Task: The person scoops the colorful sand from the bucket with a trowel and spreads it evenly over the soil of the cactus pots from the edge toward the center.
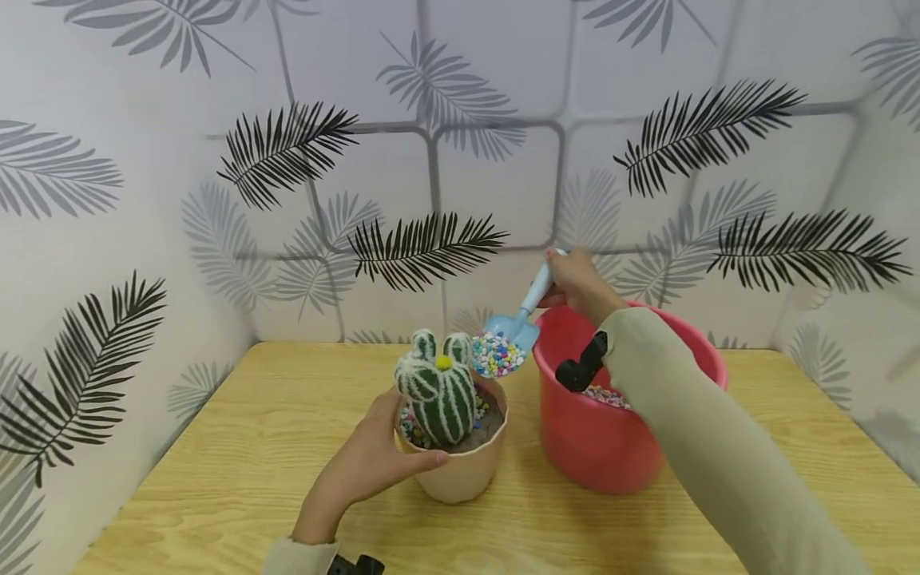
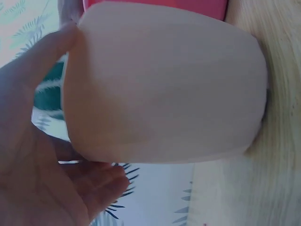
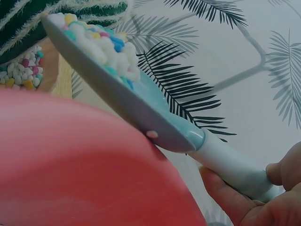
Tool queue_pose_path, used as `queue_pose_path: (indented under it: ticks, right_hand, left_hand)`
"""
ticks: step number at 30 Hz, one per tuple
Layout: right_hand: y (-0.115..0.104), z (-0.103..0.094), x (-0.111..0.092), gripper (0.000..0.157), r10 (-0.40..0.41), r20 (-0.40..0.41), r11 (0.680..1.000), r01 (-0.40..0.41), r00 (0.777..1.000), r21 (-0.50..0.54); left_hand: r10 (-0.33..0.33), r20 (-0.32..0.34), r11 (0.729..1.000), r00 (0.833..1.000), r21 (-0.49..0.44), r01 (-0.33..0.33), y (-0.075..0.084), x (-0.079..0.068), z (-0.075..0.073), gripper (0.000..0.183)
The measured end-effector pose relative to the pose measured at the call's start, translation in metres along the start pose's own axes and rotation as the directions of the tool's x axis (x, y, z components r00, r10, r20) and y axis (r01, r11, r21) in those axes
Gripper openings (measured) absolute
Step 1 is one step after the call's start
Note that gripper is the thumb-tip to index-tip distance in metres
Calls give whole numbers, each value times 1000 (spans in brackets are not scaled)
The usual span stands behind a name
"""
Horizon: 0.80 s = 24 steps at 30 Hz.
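Note:
A green knitted cactus [image 1: 447,409] with white stripes and a yellow spot stands in a pale peach flowerpot [image 1: 461,477]. My left hand [image 1: 375,454] holds this pot by its left side, thumb along the front rim; in the left wrist view, the pot's wall [image 2: 164,84] hides part of the cactus. My right hand [image 1: 578,283] grips the white handle of a small blue shovel [image 3: 230,162]. Its blade carries a heap of coloured pebbles [image 1: 496,355], tilted down toward the pot, beside the cactus top. Some pebbles and bare soil show inside the pot.
Right of the pot stands a red bucket [image 1: 596,451] with more coloured pebbles [image 1: 607,397] inside, under my right forearm. Both containers rest on a wooden table [image 1: 287,399]. Behind it rises a wall [image 1: 489,184] with a leaf pattern.

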State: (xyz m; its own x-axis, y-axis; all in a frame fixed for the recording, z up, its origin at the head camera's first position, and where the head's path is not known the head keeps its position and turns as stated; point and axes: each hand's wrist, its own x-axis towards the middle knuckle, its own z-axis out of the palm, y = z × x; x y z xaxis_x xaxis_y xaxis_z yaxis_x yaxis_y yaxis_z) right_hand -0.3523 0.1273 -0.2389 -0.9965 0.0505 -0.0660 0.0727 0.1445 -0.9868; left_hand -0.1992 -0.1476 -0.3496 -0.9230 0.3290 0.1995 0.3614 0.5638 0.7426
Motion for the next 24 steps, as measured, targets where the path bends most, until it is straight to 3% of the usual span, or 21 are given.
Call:
queue_pose_path:
  ticks: [5,14,24]
  right_hand:
    - [-1,2,0,39,-1,4,1000,1,1000,-1]
    - [-4,7,-2,46,0,30,1000,0,1000,-11]
    - [2,19,-5,29,-3,39,1000,4,999,-23]
  left_hand:
    - [-52,-16,996,999,71,53,-1,-2,-1,98]
    - [-160,-100,955,982,234,180,25,-9,-1,101]
    - [-165,-49,975,985,142,170,21,-11,-1,103]
